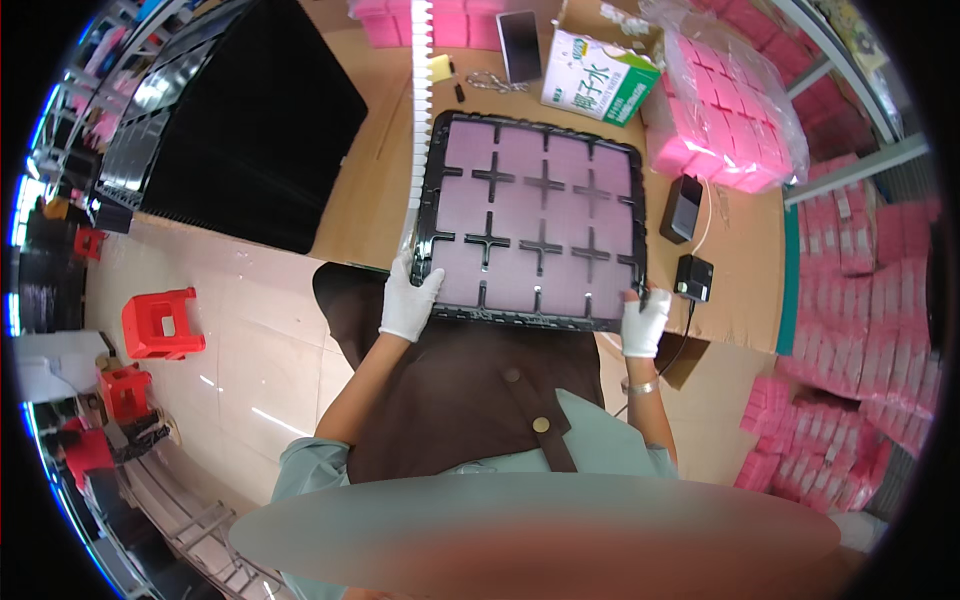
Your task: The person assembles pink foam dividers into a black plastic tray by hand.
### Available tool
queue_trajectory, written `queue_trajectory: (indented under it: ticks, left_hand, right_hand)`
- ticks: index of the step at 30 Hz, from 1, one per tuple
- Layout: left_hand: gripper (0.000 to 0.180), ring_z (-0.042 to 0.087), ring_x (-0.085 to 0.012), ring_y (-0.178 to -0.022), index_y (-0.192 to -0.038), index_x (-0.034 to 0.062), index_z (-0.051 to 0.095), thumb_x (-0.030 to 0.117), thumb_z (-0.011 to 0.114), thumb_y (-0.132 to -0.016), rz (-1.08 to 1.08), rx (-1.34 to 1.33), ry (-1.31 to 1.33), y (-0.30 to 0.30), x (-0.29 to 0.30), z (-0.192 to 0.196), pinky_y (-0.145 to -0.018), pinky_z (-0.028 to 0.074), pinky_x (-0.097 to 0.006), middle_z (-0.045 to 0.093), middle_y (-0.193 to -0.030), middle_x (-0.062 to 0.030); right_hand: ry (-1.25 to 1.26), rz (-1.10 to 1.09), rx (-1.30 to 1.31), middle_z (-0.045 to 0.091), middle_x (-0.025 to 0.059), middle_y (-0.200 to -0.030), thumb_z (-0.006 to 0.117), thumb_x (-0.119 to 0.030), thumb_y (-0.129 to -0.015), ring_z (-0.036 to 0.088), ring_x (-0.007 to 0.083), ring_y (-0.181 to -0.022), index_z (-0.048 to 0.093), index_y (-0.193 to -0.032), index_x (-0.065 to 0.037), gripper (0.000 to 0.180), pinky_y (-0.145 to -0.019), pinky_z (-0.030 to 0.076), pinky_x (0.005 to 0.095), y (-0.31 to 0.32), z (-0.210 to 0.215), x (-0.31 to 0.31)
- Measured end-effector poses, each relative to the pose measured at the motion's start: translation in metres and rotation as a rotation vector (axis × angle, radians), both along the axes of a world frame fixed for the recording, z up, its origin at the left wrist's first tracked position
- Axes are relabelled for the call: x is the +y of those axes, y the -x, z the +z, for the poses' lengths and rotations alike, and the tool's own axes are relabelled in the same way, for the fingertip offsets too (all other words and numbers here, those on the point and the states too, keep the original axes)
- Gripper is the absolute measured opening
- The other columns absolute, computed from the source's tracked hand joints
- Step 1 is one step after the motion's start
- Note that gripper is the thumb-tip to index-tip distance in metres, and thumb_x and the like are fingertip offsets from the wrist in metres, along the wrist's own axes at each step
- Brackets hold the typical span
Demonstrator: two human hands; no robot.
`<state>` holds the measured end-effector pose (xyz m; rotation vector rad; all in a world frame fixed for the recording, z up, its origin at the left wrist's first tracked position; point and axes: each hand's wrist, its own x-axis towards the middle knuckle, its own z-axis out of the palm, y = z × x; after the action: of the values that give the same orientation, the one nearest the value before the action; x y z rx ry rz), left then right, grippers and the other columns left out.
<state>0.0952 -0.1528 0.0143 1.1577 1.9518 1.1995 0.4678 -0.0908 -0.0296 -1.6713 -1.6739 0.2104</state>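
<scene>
A square black plastic tray (541,247) with cross-shaped dividers is in front of me, at the near edge of the cardboard-topped table. Pale pink sheet-like material fills the spaces between its dividers. My left hand (408,303), in a white glove, is closed round the tray's near left corner. At the near right corner, my right hand (646,322) grips the rim, also in a white glove, with bare fingertips showing. Part of each hand's grip is hidden beneath the tray. A white notched strip (421,110) runs along the tray's left side toward the far edge.
A tall black stack (250,120) stands left. Behind the tray are a phone-like device (519,47), an open white-and-green carton (598,85) and wrapped pink blocks (715,125). Two black devices (683,209) with cables lie right. Red stools (163,322) stand on the left floor.
</scene>
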Motion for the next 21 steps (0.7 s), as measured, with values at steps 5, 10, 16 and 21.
queue_trajectory:
  ticks: [5,10,16,21]
  left_hand:
    - [0.024,0.048,-0.0158,-0.086,-0.100,-0.0003,0.056,0.011,0.065,-0.080,0.093,-0.009,-0.286,0.029,-0.010,0.132,-0.078,0.041,-0.029,0.052,-0.092,-0.0078]
    - [0.043,0.054,-0.0338,-0.103,-0.114,0.0046,0.058,0.003,0.065,-0.071,0.693,1.142,-0.713,0.101,-0.075,0.265,-0.088,0.044,-0.037,0.052,-0.118,-0.0193]
    - [0.026,0.056,-0.0147,-0.072,-0.100,-0.0040,0.061,0.009,0.069,-0.079,0.754,1.021,-1.324,0.118,-0.034,0.338,-0.066,0.049,-0.028,0.062,-0.083,-0.0104]
    - [0.021,0.054,-0.0172,-0.054,-0.103,0.0231,0.062,0.023,0.063,-0.082,0.550,1.777,-0.551,0.166,-0.001,0.333,-0.048,0.044,-0.028,0.051,-0.068,-0.0018]
  right_hand:
    - [-0.065,0.192,0.462,0.049,0.0081,-0.094,0.054,-0.055,-0.083,0.049,0.0186,-0.083,0.052,-0.109,0.002,0.063,-0.076,0.040,0.0304,0.033,0.107,0.012]
    - [-0.176,0.419,0.365,0.052,0.0059,-0.097,0.059,-0.031,-0.087,0.051,0.0129,-0.082,0.054,-0.114,-0.002,0.040,-0.077,0.042,0.0264,0.081,0.157,0.051]
    - [0.038,0.558,0.477,0.056,0.0024,-0.081,0.059,-0.004,-0.083,0.053,0.0084,-0.071,0.061,-0.094,-0.003,0.012,-0.065,0.044,0.0223,0.129,0.103,0.056]
    - [0.359,0.787,0.441,0.061,0.0072,-0.082,0.058,-0.010,-0.083,0.059,0.0138,-0.076,0.062,-0.093,-0.001,0.014,-0.070,0.046,0.0255,0.172,0.069,0.067]
